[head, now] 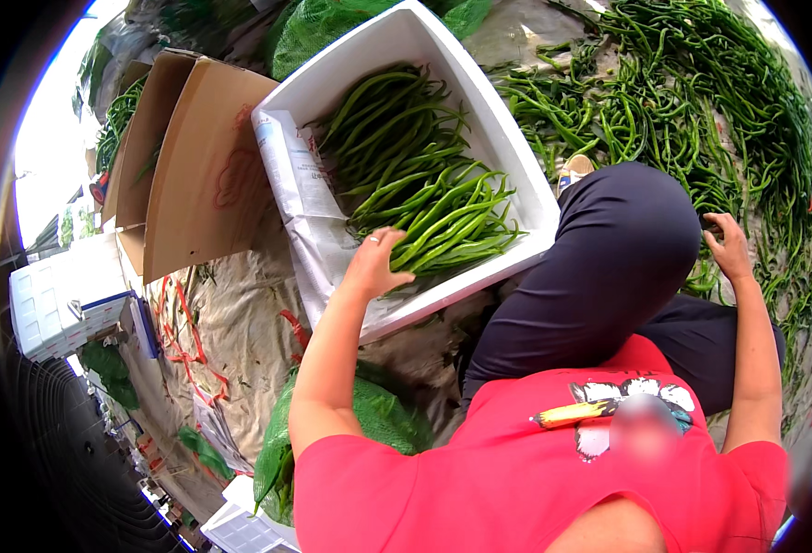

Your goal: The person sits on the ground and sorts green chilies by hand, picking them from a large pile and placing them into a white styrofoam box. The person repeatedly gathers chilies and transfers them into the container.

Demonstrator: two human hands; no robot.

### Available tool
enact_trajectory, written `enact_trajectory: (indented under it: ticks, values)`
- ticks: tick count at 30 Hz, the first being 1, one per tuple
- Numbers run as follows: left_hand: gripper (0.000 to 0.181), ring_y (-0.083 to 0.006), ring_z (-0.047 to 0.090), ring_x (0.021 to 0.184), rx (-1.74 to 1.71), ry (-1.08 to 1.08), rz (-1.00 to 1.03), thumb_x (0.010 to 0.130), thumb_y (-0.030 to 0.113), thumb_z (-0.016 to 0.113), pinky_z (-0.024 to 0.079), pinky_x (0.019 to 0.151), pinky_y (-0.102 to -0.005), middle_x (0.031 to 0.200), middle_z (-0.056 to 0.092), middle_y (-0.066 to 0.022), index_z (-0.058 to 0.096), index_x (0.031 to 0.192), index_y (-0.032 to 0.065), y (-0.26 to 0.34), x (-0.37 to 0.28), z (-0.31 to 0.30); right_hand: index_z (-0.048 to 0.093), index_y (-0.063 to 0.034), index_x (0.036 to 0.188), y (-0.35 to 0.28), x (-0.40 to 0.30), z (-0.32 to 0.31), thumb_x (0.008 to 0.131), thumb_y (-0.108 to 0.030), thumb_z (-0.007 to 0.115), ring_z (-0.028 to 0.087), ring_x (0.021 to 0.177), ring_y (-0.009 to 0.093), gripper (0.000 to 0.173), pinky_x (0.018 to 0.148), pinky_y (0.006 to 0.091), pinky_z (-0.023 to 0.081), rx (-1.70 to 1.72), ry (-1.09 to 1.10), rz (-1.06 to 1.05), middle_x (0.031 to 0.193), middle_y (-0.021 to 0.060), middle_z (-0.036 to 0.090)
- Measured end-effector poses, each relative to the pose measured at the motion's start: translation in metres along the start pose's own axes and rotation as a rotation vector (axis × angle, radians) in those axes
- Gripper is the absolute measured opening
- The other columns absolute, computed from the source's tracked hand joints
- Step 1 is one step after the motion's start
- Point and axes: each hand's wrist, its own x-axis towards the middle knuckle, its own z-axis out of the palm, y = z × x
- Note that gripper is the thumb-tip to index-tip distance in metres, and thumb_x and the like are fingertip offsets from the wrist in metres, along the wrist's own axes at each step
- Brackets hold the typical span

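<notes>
A white foam box (509, 131) stands before me, one side draped with a sheet of newspaper (302, 186). Inside it, long green peppers (392, 138) lie in rows, roughly side by side. My left hand (378, 264) reaches over the near side of the box, at the ends of the nearest peppers (454, 235). Its thumb and fingers are apart, with nothing held between them; whether the fingertips touch the peppers is unclear. Beyond my bent knee, my right hand (726, 245) hovers by a loose heap of green peppers (655, 124), fingers slightly curled, with nothing visible in them.
An opened cardboard box (205, 166) stands left of the foam box. Green mesh sacks (385, 415) lie near my left side and at the back. Red ribbon (188, 325) trails over the ground sheet (247, 297). White foam boxes (67, 297) are stacked at far left.
</notes>
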Motion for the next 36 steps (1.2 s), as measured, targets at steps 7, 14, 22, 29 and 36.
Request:
enact_trajectory:
  ticks: [7,14,22,29,36]
  values:
    - [0.105,-0.0368,0.044,0.120,0.059,0.177,0.026,0.055,0.035,0.085,0.036,0.102,-0.0424,0.131,0.046,-0.0211,0.031,0.140,0.0052,0.065,0.060,0.052,0.060,-0.0028,0.105,-0.009,0.004,0.017,0.078,-0.002,0.063,0.062,0.081,0.019,0.027,0.073,0.0299,0.049,0.039,-0.082,-0.033,0.096,0.0078,0.058]
    - [0.080,-0.0336,0.051,0.104,-0.019,-0.128,0.205,0.064,0.023,0.080,0.044,0.091,-0.0417,0.119,0.052,-0.0162,0.043,0.133,0.0088,0.051,0.065,0.066,0.060,-0.0023,0.105,0.006,0.001,0.022,0.079,-0.003,0.063,0.062,0.082,0.019,0.026,0.074,0.0290,0.049,0.110,-0.096,0.044,0.093,0.0084,0.059]
    - [0.083,-0.0326,0.045,0.121,0.086,0.233,-0.092,0.058,0.024,0.085,0.039,0.102,-0.0403,0.131,0.048,-0.0142,0.047,0.131,0.0115,-0.011,0.012,-0.001,0.060,-0.0020,0.105,0.008,-0.002,0.024,0.079,-0.002,0.062,0.061,0.079,0.018,0.025,0.074,0.0281,0.049,0.143,-0.083,0.059,0.091,0.0081,0.060]
    - [0.051,-0.0371,0.051,0.111,0.167,-0.030,-0.238,0.079,0.021,0.067,0.043,0.094,-0.0430,0.121,0.054,-0.0194,0.050,0.127,0.0096,-0.025,0.028,0.023,0.060,-0.0014,0.104,-0.003,-0.004,0.023,0.078,-0.004,0.064,0.061,0.082,0.020,0.027,0.075,0.0299,0.049,0.080,-0.106,-0.002,0.092,0.0103,0.060]
    - [0.036,-0.0415,0.057,0.098,0.046,-0.135,-0.294,0.086,0.014,0.054,0.046,0.085,-0.0462,0.106,0.060,-0.0262,0.057,0.121,0.0069,-0.039,-0.015,0.062,0.064,-0.0038,0.103,0.010,0.009,0.009,0.077,-0.020,0.066,0.064,0.084,0.025,0.030,0.077,0.0355,0.050,0.081,-0.141,0.091,0.093,0.0133,0.064]
